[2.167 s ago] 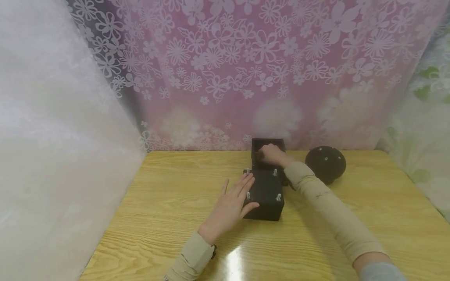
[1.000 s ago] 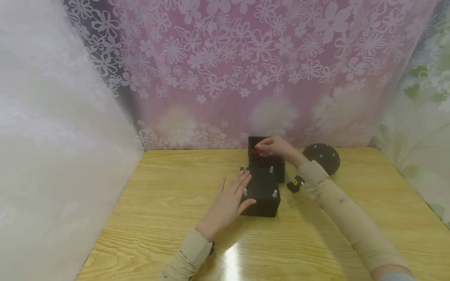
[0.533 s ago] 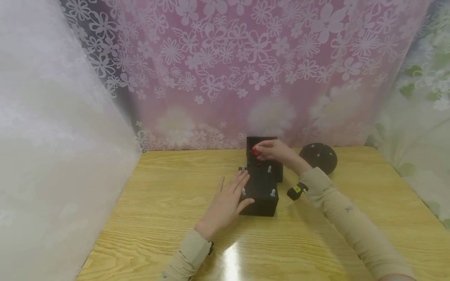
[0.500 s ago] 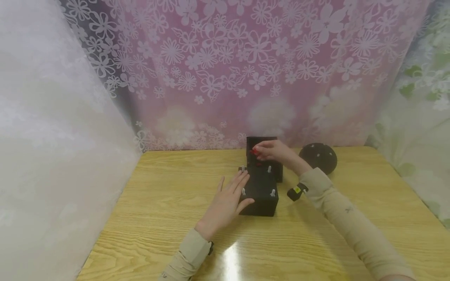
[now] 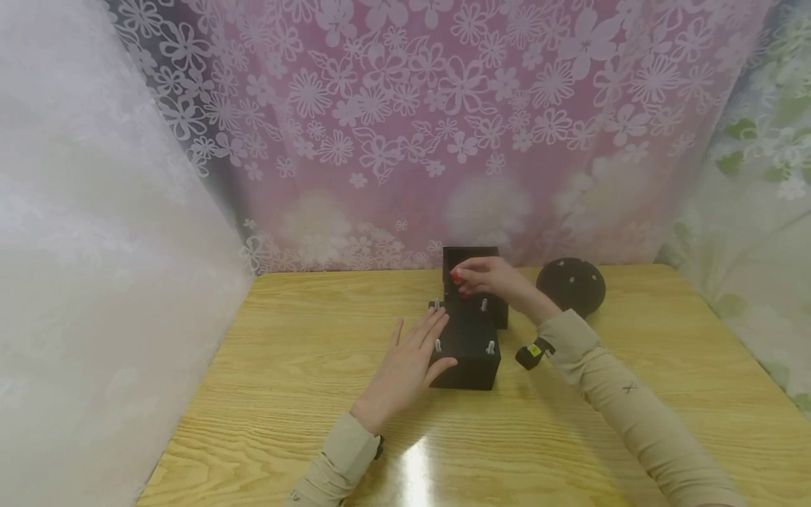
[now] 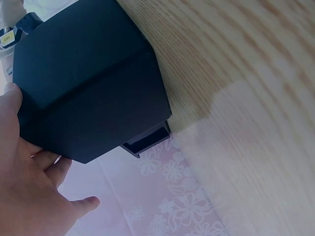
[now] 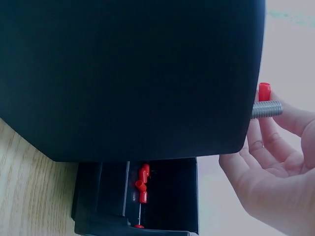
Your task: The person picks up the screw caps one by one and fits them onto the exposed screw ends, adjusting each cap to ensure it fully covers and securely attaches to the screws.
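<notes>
A black box [image 5: 465,370] stands on the wooden table with several threaded metal studs on its top. My left hand [image 5: 405,366] rests against its left side, fingers straight along the top edge and thumb across the front. Between the thumb and fingertips of my right hand [image 5: 497,277] is a small red cap [image 7: 265,92], pinched above the black bin behind the box. In the right wrist view the cap appears close beside a threaded stud [image 7: 267,109]. Several more red caps [image 7: 142,187] lie inside the open bin [image 7: 101,226].
A round black piece [image 5: 570,289] with small metal studs sits at the back right of the table [image 5: 304,338]. A pink floral curtain [image 5: 355,141] hangs behind the table's far edge, with pale cloth at both sides.
My right hand was down in the bin, then rose with a red cap; lately it has lowered slightly toward the box. The left hand keeps its place on the box.
</notes>
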A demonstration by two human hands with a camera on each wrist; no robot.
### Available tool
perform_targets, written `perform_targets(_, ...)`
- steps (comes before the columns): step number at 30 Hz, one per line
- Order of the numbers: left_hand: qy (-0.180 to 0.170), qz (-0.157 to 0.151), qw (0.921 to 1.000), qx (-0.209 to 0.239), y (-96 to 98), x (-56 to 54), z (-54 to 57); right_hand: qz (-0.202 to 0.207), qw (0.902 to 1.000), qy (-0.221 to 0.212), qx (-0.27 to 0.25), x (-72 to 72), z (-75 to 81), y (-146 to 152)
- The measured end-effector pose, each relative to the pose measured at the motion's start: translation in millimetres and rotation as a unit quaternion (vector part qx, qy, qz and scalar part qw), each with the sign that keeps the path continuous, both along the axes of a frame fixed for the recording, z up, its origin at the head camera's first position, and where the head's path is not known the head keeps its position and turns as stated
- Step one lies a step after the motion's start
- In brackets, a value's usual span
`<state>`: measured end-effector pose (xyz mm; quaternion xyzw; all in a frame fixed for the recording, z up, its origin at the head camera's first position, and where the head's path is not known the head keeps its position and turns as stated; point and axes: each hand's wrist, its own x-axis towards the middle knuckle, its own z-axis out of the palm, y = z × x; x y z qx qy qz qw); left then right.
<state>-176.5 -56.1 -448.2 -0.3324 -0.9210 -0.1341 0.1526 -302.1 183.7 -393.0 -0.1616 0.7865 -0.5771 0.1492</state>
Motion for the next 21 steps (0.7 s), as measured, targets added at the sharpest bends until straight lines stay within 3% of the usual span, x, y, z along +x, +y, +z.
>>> perform_targets(11,-0.003,0.000,1.0000,0.000,0.0,-0.5,0.0,0.010,0.9998,0.014,0.009,5.7,6.3,-8)
perform_targets(21,0.001,-0.001,1.0000,-0.002,-0.2,-1.3,-2.4,0.019,0.9959,0.060,0.065,13.8,14.0,-18)
